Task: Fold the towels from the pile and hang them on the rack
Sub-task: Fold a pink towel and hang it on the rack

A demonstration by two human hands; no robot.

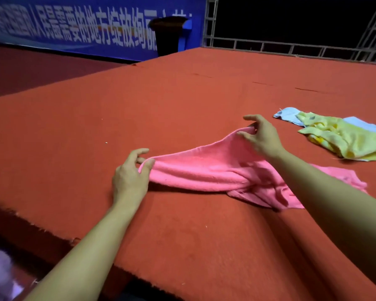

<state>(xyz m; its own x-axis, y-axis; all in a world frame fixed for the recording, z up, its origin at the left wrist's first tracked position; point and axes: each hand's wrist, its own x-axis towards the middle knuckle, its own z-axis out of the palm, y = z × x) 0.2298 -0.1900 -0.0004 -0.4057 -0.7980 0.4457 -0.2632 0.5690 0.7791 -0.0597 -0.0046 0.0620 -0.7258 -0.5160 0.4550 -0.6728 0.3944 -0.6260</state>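
1. Far left: blue banner (85,27) w/ white lettering along the back wall, blurred. A dark bin (167,35) stands in front of its right end.
2. Red cloth (96,109) covers a big raised surface filling most of the view; its frayed near-left edge drops into shadow.
3. Left hand (128,177), near centre-left, bare forearm coming in from the bottom left. Thumb and fingers pinch the left corner of a pink towel (204,170); the forefinger sticks out above the pinch.
4. Pink towel lies on the red cloth at centre, stretched between both hands. Its far edge is lifted; the rest sags, and the right part sits bunched and rumpled on the cloth under the right forearm.
5. Right hand (261,135), centre-right, a bit farther away than the left. Thumb and fingers curl to pinch the towel's far-right corner; forefinger raised and spread above.
6. Far right: pile of towels on the cloth, well apart from the pink one — yellow towel (339,137) crumpled on top of a light blue towel (288,115).
7. Back right: grey metal railing (291,47) against a black background.
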